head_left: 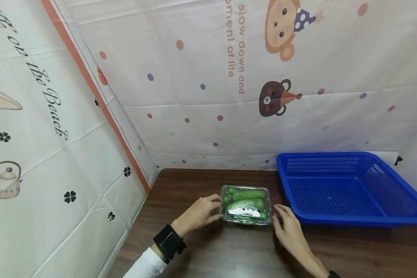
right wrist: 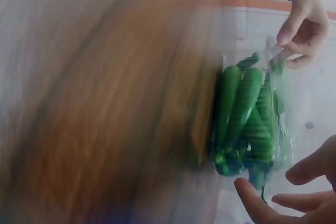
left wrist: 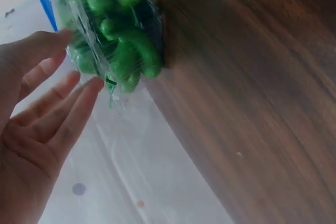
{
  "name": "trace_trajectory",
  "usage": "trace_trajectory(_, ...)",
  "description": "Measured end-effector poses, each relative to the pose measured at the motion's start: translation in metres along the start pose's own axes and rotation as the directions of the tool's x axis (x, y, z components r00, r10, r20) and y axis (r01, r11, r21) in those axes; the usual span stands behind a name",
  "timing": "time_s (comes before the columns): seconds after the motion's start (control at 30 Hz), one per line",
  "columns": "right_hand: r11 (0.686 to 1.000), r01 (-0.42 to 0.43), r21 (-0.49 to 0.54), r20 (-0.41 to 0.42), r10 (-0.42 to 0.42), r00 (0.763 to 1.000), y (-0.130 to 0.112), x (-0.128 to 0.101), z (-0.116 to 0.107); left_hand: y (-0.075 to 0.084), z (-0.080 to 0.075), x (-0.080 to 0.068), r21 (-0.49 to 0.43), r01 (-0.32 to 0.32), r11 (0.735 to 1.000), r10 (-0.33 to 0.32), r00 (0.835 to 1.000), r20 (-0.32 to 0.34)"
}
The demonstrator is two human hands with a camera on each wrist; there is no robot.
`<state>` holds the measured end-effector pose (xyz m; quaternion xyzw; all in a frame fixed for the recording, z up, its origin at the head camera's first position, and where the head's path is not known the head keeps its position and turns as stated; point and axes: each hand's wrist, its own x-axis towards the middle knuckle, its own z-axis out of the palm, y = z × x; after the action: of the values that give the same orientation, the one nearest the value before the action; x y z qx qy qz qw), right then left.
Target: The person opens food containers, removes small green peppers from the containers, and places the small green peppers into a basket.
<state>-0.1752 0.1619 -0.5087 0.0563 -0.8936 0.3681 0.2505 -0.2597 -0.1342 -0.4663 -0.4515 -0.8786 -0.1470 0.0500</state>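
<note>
A clear plastic-wrapped tray of green peppers (head_left: 246, 204) lies on the dark wooden table (head_left: 229, 251), just left of a blue basket. My left hand (head_left: 203, 211) is at the tray's left side, its straight fingers (left wrist: 79, 103) touching the wrap. My right hand (head_left: 287, 226) lies by the tray's right front corner, its fingers (right wrist: 262, 208) spread and loosely bent, right at the wrap's edge. The tray (left wrist: 115, 40) shows close up in the left wrist view. In the right wrist view the tray (right wrist: 252, 119) is blurred, with the left hand (right wrist: 302, 24) beyond it.
An empty blue perforated plastic basket (head_left: 351, 216) stands on the table at the right, close to the tray. Printed cloth backdrops (head_left: 194, 96) close off the table's left and far sides. A black wrist strap (head_left: 169, 242) sits on the left arm.
</note>
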Motion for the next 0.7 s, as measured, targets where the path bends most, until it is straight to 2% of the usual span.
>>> trace_trajectory(0.07, 0.988, -0.113, 0.103, 0.08, 0.105, 0.991, -0.002, 0.0, -0.001, 0.002, -0.001, -0.001, 0.01, -0.005, 1.0, 0.005, 1.0, -0.004)
trace_trajectory(0.1, 0.968, -0.19, 0.163, 0.13, 0.169, 0.977, -0.003, 0.001, -0.002, 0.002, -0.001, -0.001, 0.018, -0.007, 1.0, 0.007, 1.0, 0.0)
trace_trajectory(0.13, 0.935, -0.272, 0.228, 0.184, 0.233, 0.955, -0.003, 0.001, -0.002, 0.003, -0.001, -0.002, 0.026, -0.012, 1.0, 0.012, 1.0, 0.001)
trace_trajectory(0.2, 0.842, -0.423, 0.336, 0.27, 0.344, 0.899, -0.004, 0.002, -0.003, 0.004, 0.001, -0.003, 0.05, -0.023, 0.998, 0.023, 1.0, -0.005)
trace_trajectory(0.23, 0.803, -0.469, 0.368, 0.296, 0.377, 0.878, -0.004, 0.003, -0.002, 0.004, 0.002, -0.004, 0.06, -0.031, 0.998, 0.032, 0.999, -0.008)
trace_trajectory(0.27, 0.782, -0.492, 0.383, 0.307, 0.394, 0.866, -0.004, 0.003, -0.001, 0.004, 0.003, -0.005, 0.071, -0.041, 0.997, 0.041, 0.999, -0.009)
trace_trajectory(0.3, 0.778, -0.501, 0.379, 0.313, 0.402, 0.86, -0.005, 0.003, 0.0, 0.004, 0.004, -0.006, 0.081, -0.05, 0.995, 0.051, 0.999, -0.012)
trace_trajectory(0.33, 0.781, -0.499, 0.376, 0.315, 0.399, 0.861, -0.005, 0.004, 0.0, 0.004, 0.005, -0.007, 0.081, -0.051, 0.995, 0.052, 0.998, -0.017)
trace_trajectory(0.43, 0.816, -0.466, 0.342, 0.302, 0.374, 0.877, -0.006, 0.004, -0.001, 0.004, 0.007, -0.008, 0.069, -0.047, 0.996, 0.05, 0.998, -0.039)
trace_trajectory(0.5, 0.811, -0.471, 0.347, 0.311, 0.374, 0.874, -0.007, 0.004, -0.001, 0.005, 0.009, -0.008, 0.117, -0.067, 0.991, 0.074, 0.996, -0.055)
trace_trajectory(0.53, 0.797, -0.483, 0.363, 0.32, 0.38, 0.868, -0.008, 0.003, -0.001, 0.005, 0.011, -0.007, 0.161, -0.082, 0.984, 0.093, 0.994, -0.061)
trace_trajectory(0.6, 0.757, -0.521, 0.394, 0.35, 0.4, 0.847, -0.008, 0.003, 0.0, 0.006, 0.013, -0.007, 0.279, -0.126, 0.952, 0.15, 0.987, -0.064)
trace_trajectory(0.7, 0.659, -0.585, 0.473, 0.406, 0.426, 0.809, -0.005, 0.004, 0.001, 0.009, 0.016, -0.008, 0.437, -0.169, 0.883, 0.214, 0.975, -0.057)
